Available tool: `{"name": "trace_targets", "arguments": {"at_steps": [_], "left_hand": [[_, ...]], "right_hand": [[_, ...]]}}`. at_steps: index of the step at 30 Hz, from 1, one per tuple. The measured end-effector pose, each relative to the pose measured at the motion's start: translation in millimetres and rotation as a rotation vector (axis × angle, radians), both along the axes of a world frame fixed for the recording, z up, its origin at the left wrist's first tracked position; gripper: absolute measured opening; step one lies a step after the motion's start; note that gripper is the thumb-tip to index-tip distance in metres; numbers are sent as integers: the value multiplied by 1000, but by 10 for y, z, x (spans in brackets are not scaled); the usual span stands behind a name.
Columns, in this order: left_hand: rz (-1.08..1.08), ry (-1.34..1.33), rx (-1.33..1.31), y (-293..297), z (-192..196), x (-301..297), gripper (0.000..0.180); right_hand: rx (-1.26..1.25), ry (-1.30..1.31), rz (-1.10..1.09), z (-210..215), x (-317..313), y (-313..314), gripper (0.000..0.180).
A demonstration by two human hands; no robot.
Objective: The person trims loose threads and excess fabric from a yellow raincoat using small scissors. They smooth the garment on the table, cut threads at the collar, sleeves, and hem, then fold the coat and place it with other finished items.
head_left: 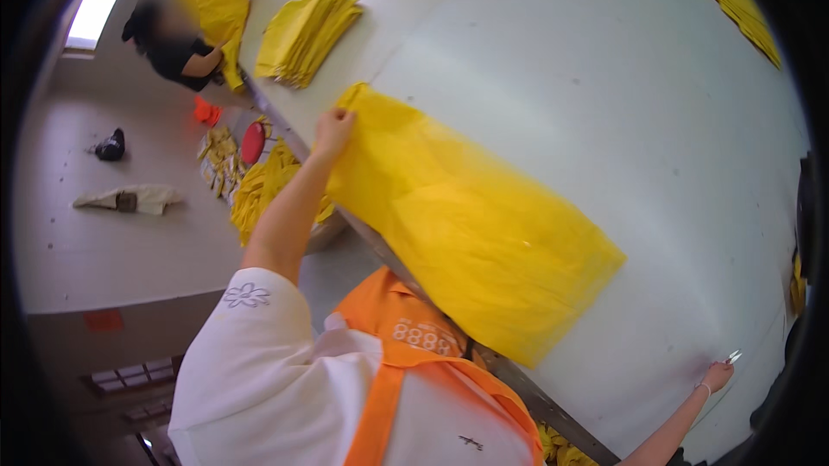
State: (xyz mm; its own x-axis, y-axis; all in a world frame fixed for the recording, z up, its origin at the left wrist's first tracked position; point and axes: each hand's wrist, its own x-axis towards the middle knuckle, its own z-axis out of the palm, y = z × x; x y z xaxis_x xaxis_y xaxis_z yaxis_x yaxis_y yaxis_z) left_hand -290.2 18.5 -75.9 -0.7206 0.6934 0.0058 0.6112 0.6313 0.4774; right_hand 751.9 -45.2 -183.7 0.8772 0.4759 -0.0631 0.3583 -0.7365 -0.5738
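Yellow fabric sheet (471, 228) overhanging table (604, 77) edge, left hand (333, 129) pinching far corner

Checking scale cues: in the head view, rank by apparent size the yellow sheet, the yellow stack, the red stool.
1. Yellow sheet, held by the left hand
2. Yellow stack
3. Red stool, though it sits farther away on the floor

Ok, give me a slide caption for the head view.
Left hand pinches a yellow fabric sheet on the white table; right hand holds small snips.
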Motion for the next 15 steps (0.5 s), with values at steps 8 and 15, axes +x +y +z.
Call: {"name": "trace_targets", "arguments": {"at_steps": [8,15], "left_hand": [[-98,-976,145,130,414,142,32],[-161,-1492,160,134,238,-207,29]], "right_hand": [[453,974,534,1066,-3893,741,25],[388,734,1084,1286,-8279,787,21]]}}
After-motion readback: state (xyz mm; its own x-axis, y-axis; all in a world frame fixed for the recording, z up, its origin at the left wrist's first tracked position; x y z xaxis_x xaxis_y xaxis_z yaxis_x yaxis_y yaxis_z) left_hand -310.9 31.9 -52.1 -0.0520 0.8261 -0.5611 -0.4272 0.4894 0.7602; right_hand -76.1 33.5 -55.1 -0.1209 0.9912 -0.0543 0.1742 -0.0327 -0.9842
